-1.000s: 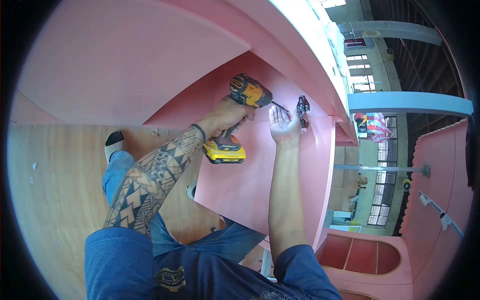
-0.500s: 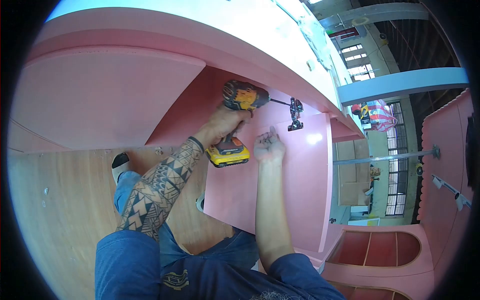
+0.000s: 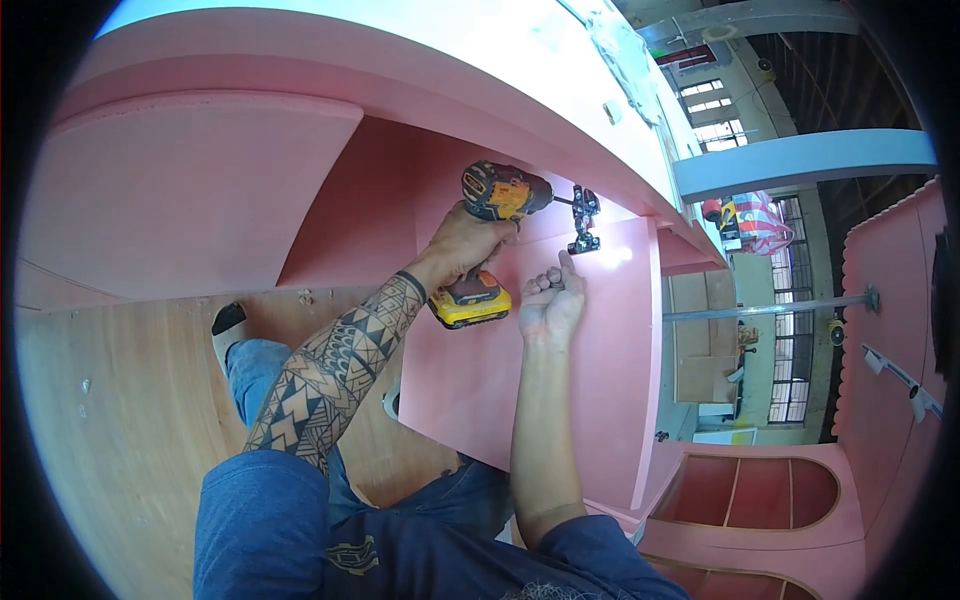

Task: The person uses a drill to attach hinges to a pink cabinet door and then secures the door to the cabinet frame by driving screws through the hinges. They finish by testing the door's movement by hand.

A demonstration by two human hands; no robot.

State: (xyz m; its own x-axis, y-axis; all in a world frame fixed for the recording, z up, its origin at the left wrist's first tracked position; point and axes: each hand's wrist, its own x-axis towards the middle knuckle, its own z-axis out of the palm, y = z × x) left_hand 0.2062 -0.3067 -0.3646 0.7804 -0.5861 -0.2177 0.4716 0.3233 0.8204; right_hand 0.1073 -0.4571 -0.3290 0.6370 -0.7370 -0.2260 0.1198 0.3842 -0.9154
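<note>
My left hand [image 3: 472,245] is wrapped round the grip of a black and yellow cordless drill [image 3: 500,192] with a yellow battery at its base. The drill's bit reaches to a dark metal hinge [image 3: 583,222] on a pink panel [image 3: 480,370], beside the cabinet's edge. Palm up, my right hand [image 3: 552,300] is just below the hinge, its index finger stretched towards the hinge's lower end and its other fingers loosely curled. Nothing shows in it. Whether that fingertip touches the hinge is hard to tell.
A pink cabinet front [image 3: 190,190] spans the left, above a wooden floor [image 3: 130,380]. A bright worktop [image 3: 440,40] runs along the top. To the right are a blue beam [image 3: 800,165], a metal pole [image 3: 770,309], a striped bag [image 3: 762,222] and pink shelving [image 3: 760,492].
The drill and my left hand have shifted slightly right, with the drill body closer to the hinge. My right hand has moved slightly right, and its index finger now points at the hinge's lower end.
</note>
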